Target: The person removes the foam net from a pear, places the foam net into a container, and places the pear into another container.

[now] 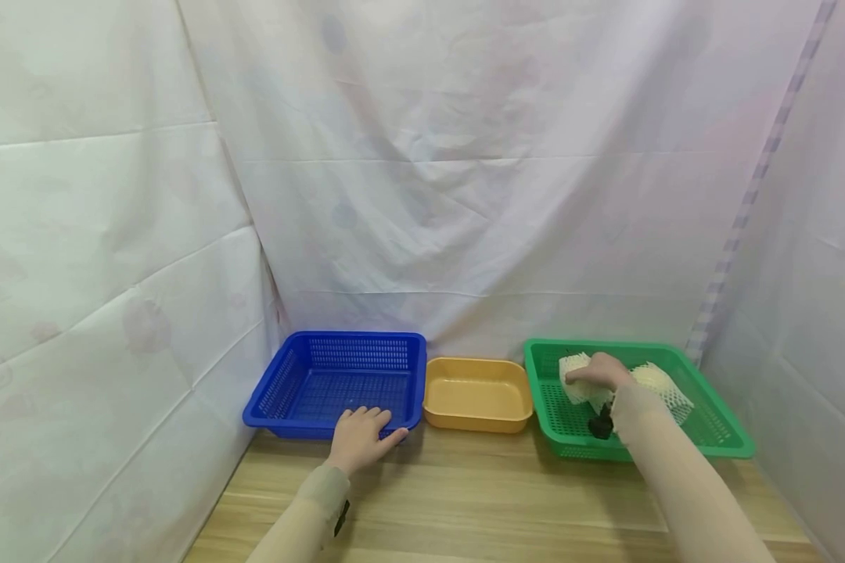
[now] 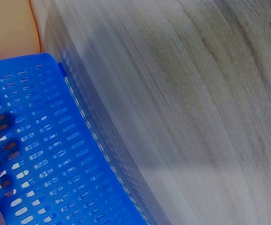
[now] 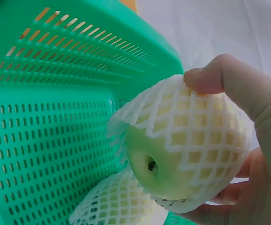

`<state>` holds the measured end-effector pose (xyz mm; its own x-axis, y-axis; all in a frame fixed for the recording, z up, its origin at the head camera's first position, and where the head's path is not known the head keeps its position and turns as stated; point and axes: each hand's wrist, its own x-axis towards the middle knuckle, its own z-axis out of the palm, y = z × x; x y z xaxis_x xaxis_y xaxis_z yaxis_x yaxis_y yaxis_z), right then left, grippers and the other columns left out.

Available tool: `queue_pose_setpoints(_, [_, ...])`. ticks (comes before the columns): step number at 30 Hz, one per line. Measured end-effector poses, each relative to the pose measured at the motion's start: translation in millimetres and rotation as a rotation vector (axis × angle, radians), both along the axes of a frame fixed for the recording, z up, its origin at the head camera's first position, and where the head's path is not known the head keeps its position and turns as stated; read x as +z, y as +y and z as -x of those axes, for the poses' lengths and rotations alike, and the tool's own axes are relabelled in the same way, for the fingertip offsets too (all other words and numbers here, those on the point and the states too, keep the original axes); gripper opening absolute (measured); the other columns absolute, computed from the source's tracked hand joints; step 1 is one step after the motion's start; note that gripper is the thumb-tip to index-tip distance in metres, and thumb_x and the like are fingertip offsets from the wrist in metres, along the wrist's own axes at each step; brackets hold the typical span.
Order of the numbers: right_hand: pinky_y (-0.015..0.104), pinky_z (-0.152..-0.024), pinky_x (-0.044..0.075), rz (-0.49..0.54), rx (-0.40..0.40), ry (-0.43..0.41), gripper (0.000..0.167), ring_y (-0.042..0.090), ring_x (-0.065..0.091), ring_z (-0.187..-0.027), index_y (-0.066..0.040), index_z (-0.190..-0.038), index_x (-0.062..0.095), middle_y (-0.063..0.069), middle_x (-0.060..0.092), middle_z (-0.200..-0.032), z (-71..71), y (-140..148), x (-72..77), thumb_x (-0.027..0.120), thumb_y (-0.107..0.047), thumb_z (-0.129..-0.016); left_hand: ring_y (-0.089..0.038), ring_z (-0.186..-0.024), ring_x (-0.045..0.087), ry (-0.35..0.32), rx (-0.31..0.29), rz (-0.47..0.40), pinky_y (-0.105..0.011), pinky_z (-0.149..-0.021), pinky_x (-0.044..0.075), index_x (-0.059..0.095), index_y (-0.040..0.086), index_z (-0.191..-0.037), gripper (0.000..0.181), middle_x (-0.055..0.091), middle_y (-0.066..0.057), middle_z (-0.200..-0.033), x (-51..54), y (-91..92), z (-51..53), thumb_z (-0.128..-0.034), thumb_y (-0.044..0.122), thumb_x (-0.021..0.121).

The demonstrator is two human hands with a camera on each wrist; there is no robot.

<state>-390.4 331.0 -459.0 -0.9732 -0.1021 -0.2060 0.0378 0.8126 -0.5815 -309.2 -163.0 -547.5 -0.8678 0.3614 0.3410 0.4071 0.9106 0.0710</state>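
My right hand (image 1: 605, 371) is inside the green basket (image 1: 556, 450). Its thumb and fingers grip a pale yellow-green fruit (image 3: 161, 173) wrapped in white foam netting, as the right wrist view shows. Below that fruit lies another netted fruit (image 3: 121, 201) on the basket's floor. In the head view one more netted fruit (image 1: 655, 379) sits to the right of my wrist. My left hand (image 1: 361, 439) rests with spread fingers on the front rim of the blue basket (image 1: 303, 428); only a bit of it shows at the edge of the left wrist view.
Between the two baskets stands a shallow orange-yellow tray (image 1: 479, 424). All three containers stand in a row on a wooden table (image 1: 479, 500). White cloth (image 1: 465, 227) hangs behind them and at both sides. A small black object (image 1: 601, 424) shows by my right wrist.
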Motion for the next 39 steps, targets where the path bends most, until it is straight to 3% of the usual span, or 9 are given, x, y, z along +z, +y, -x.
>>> queue_pose_setpoints(2, [0.052, -0.075, 0.050, -0.001, 0.014, 0.008, 0.081, 0.045, 0.053, -0.101, 0.019, -0.124, 0.044, 0.038, 0.048, -0.120, -0.9, 1, 1.4, 0.071, -0.044, -0.082, -0.028, -0.096, 0.061, -0.001, 0.000, -0.001, -0.052, -0.085, 0.045, 0.070, 0.016, -0.113, 0.054, 0.068, -0.003, -0.106, -0.1, 0.0, 0.0, -0.0898, 0.062, 0.053])
queue_pose_setpoints(4, [0.056, -0.081, 0.048, 0.002, 0.021, 0.004, 0.088, 0.051, 0.049, -0.111, 0.021, -0.131, 0.037, 0.042, 0.041, -0.129, -1.5, 2, 2.1, 0.071, -0.044, -0.083, -0.028, -0.096, 0.061, -0.005, 0.001, 0.000, -0.052, -0.084, 0.045, 0.070, 0.016, -0.113, 0.055, 0.068, -0.003, -0.107, -0.3, 0.0, 0.0, -0.0902, 0.063, 0.052])
queue_pose_setpoints(10, [0.063, -0.090, 0.042, -0.015, 0.035, 0.020, 0.096, 0.060, 0.034, -0.123, 0.024, -0.137, 0.025, 0.047, 0.028, -0.138, -5.8, 3, 6.1, 0.070, -0.042, -0.084, -0.028, -0.098, 0.061, -0.010, 0.004, 0.008, -0.051, -0.085, 0.045, 0.069, 0.016, -0.114, 0.060, 0.068, -0.003, -0.108, -0.5, 0.0, 0.7, -0.0905, 0.067, 0.046])
queue_pose_setpoints(17, [0.066, -0.092, 0.039, -0.017, 0.040, 0.037, 0.096, 0.061, 0.029, -0.125, 0.021, -0.141, 0.020, 0.046, 0.022, -0.141, -14.0, -1, 14.8, 0.069, -0.040, -0.086, -0.028, -0.099, 0.061, -0.013, 0.011, 0.006, -0.052, -0.087, 0.044, 0.069, 0.018, -0.113, 0.056, 0.068, -0.003, -0.109, -0.1, 0.4, 0.7, -0.0900, 0.065, 0.049])
queue_pose_setpoints(39, [0.062, -0.089, 0.043, -0.029, 0.091, 0.101, 0.094, 0.056, 0.038, -0.123, 0.017, -0.143, 0.024, 0.041, 0.031, -0.141, -25.5, -22, 41.0, 0.071, -0.038, -0.084, -0.029, -0.099, 0.061, -0.016, 0.009, -0.001, -0.052, -0.085, 0.044, 0.069, 0.017, -0.114, 0.056, 0.068, -0.004, -0.109, -0.8, 0.5, 1.1, -0.0900, 0.064, 0.051])
